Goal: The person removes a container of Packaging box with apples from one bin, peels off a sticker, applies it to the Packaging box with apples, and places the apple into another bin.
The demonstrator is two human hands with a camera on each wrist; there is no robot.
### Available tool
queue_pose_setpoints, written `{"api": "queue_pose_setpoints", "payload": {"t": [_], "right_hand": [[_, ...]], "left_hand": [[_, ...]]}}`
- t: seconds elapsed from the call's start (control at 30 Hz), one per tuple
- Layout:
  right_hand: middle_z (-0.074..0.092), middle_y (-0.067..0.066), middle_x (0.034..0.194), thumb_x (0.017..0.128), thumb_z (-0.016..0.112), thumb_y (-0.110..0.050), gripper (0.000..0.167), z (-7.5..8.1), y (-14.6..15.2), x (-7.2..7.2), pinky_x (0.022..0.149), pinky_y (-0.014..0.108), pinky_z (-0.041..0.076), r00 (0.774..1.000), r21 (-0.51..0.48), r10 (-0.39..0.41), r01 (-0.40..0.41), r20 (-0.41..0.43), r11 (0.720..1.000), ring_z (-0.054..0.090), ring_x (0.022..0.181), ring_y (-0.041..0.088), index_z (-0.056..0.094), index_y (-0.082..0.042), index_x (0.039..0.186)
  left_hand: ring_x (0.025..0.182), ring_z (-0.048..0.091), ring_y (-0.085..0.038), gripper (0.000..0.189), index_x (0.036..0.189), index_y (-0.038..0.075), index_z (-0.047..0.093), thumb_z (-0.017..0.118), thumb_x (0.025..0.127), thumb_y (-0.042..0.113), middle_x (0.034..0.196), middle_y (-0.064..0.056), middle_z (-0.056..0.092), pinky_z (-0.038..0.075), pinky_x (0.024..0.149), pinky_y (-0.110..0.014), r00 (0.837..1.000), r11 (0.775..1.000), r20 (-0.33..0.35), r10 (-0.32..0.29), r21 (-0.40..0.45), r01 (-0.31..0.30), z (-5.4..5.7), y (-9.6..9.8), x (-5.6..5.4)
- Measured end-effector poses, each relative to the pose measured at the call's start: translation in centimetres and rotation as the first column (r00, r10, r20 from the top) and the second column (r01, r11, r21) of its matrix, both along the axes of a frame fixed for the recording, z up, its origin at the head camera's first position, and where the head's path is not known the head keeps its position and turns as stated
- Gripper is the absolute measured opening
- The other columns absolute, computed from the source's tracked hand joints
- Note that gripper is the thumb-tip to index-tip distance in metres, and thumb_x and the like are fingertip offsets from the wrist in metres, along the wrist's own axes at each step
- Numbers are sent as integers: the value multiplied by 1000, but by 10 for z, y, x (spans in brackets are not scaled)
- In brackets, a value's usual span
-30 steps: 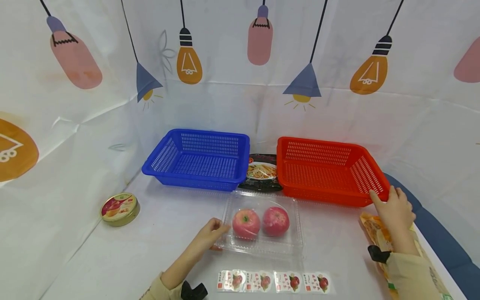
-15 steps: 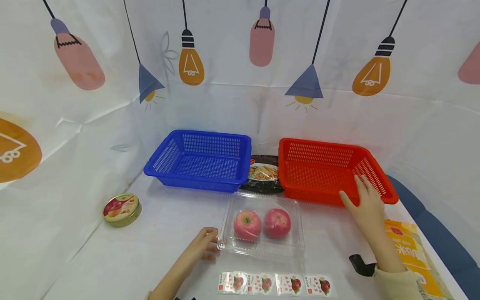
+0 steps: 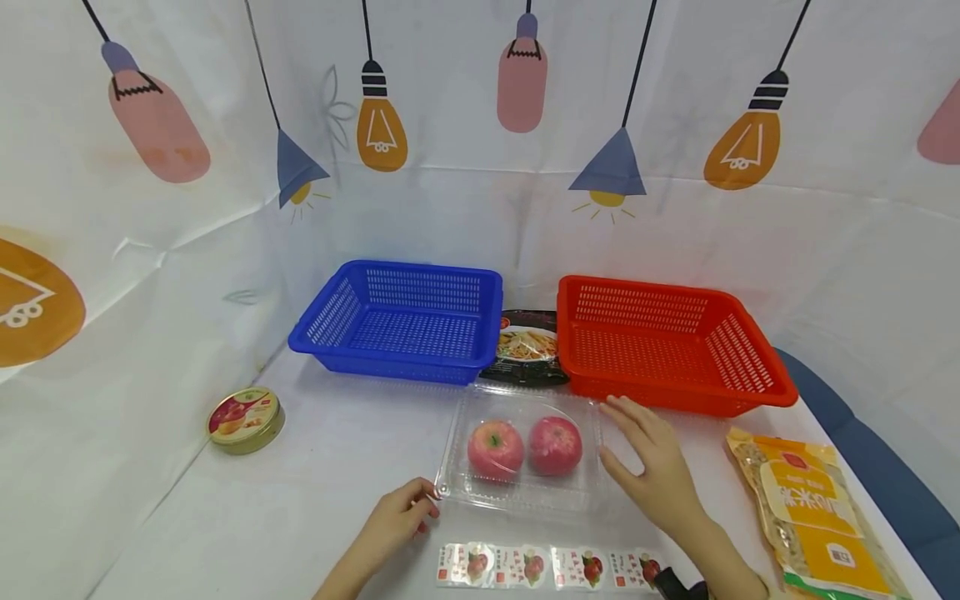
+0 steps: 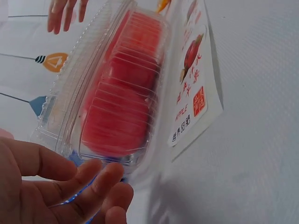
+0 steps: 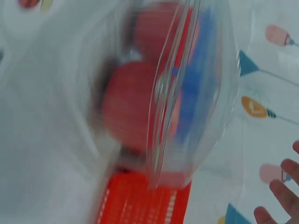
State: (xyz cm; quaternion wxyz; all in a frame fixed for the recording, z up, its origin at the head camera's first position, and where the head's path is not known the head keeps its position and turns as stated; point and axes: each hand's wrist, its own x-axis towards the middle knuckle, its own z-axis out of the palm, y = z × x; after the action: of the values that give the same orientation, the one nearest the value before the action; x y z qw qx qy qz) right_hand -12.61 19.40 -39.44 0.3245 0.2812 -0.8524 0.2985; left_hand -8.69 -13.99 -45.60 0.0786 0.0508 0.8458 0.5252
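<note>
A clear plastic clamshell box [image 3: 517,502] holds two apples, a left one [image 3: 495,450] and a right one [image 3: 555,446], side by side on the white table. Its lid lies over them. My left hand [image 3: 397,518] is at the box's front left corner, its fingers loosely bent; in the left wrist view the fingertips [image 4: 114,173] overlap the box's end. Spread beside the box's right edge are the fingers of my right hand [image 3: 654,471], holding nothing. A strip of apple stickers [image 3: 534,567] lies in front of the box.
Behind the box stand a blue basket [image 3: 408,367] and a red basket [image 3: 652,396], both empty, with a black food packet [image 3: 527,343] between them. A round tin [image 3: 245,419] is at left. A yellow food bag [image 3: 813,508] lies by the table's right edge.
My right hand has left the red basket's front right corner and come left to the clamshell box. My left hand has drawn slightly toward me. The basket's right corner sits a little further right.
</note>
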Motion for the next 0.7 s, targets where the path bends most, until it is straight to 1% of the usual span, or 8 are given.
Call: {"api": "queue_pose_setpoints", "payload": {"t": [0.13,0.27,0.33,0.47,0.5,0.57,0.63,0.7], "right_hand": [[56,12,122,93,47,-46,50,-3,-18,13,104,20,22,994,-4,108,-108,-12,994,45,118,22,59,-6,120],[58,10,120,94,48,-40,44,-9,-36,23,104,21,25,972,18,217,-216,-91,976,49,111,24,61,-5,117],[58,8,120,94,50,-37,40,-13,-44,27,103,23,26,949,44,286,-282,-131,958,50,109,25,61,-5,117],[58,7,118,92,54,-30,35,-24,-58,35,98,27,33,879,112,437,-423,-191,899,52,105,24,62,-5,115],[58,8,117,92,55,-29,34,-27,-61,37,96,28,36,860,134,470,-452,-198,882,53,104,24,62,-4,114],[59,7,115,91,56,-27,32,-34,-67,40,92,30,39,827,185,524,-493,-203,850,54,103,22,62,-6,113],[59,4,115,90,58,-27,31,-41,-71,43,89,30,41,810,244,563,-519,-165,819,54,104,20,61,-8,115],[59,2,116,90,59,-27,32,-47,-75,47,89,30,42,809,311,580,-529,-95,790,54,105,18,60,-11,118]], "left_hand": [[56,46,-1,11,92,5,61,55,85,8,74,3,59,41,48,-19,990,987,-110,-87,-148,70,-3,2,2],[59,44,2,12,91,7,63,59,85,17,75,9,57,40,52,-18,979,969,-151,-140,-226,104,-3,3,5],[60,44,2,13,90,9,63,61,85,21,75,10,56,40,54,-18,977,962,-149,-153,-247,113,-3,2,7],[61,44,2,16,90,10,63,63,84,25,76,11,54,40,54,-19,967,946,-147,-210,-281,162,-4,1,11],[62,44,2,17,91,10,63,64,84,26,76,11,54,40,54,-19,961,939,-152,-231,-295,179,-4,2,12],[64,43,2,21,92,11,64,66,82,30,79,11,53,40,56,-20,941,911,-182,-286,-356,208,-6,3,13],[68,44,1,26,94,12,65,69,80,34,82,12,52,42,59,-21,916,874,-214,-340,-430,224,-7,5,14],[73,46,-1,31,94,13,65,70,78,39,84,12,52,44,63,-22,886,835,-253,-389,-504,222,-8,6,15]]}}
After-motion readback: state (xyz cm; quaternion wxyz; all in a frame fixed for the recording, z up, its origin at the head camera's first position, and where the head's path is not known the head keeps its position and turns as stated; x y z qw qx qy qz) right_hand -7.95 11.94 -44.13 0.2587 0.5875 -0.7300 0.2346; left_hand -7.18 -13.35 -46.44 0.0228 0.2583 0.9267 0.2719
